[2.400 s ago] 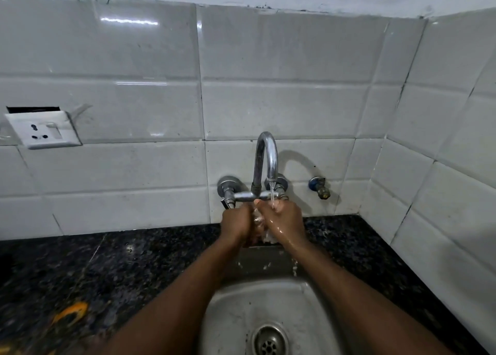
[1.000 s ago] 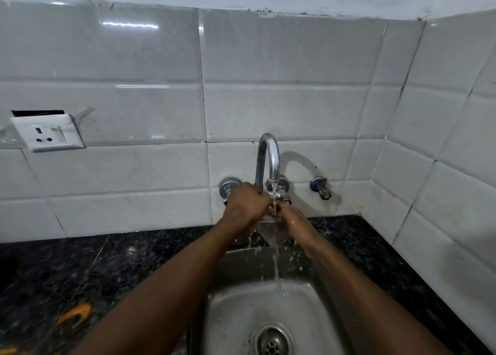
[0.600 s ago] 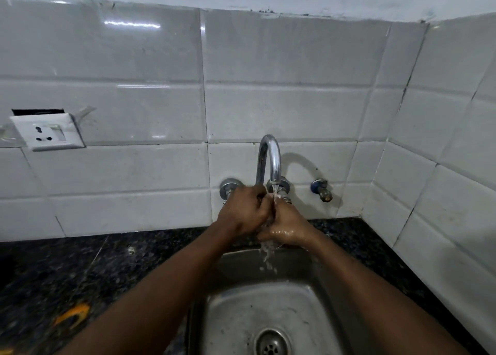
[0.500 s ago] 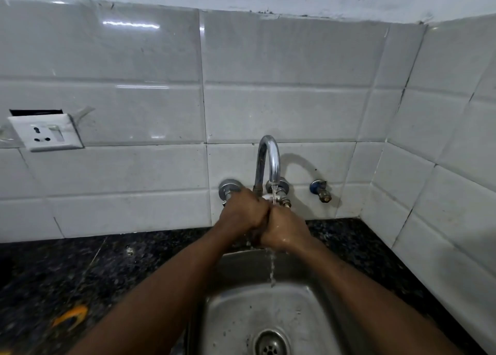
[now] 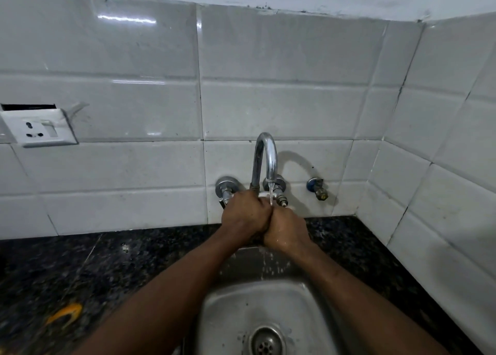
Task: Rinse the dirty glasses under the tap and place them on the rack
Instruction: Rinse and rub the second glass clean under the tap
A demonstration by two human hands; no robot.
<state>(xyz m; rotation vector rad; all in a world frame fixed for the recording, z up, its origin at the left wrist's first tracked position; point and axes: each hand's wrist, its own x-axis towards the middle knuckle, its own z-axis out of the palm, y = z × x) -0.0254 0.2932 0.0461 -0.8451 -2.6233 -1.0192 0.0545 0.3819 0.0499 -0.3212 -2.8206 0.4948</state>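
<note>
your left hand [image 5: 245, 212] and right hand [image 5: 287, 231] are pressed knuckle to knuckle just below the tap [image 5: 265, 153] spout, over the back edge of the sink [image 5: 220, 314]; both sets of fingers are curled inward; the right hand is wet. the water [image 5: 271, 197] falls where they meet; a pale sliver [image 5: 263, 193] shows above the left knuckles; cannot tell whether it is a glass or whether either hand grips it.

White tiles [image 5: 281, 108], black speckled counter [image 5: 80, 269], silvery steel sink [image 5: 308, 306], shiny chrome tap [image 5: 265, 153].
</note>
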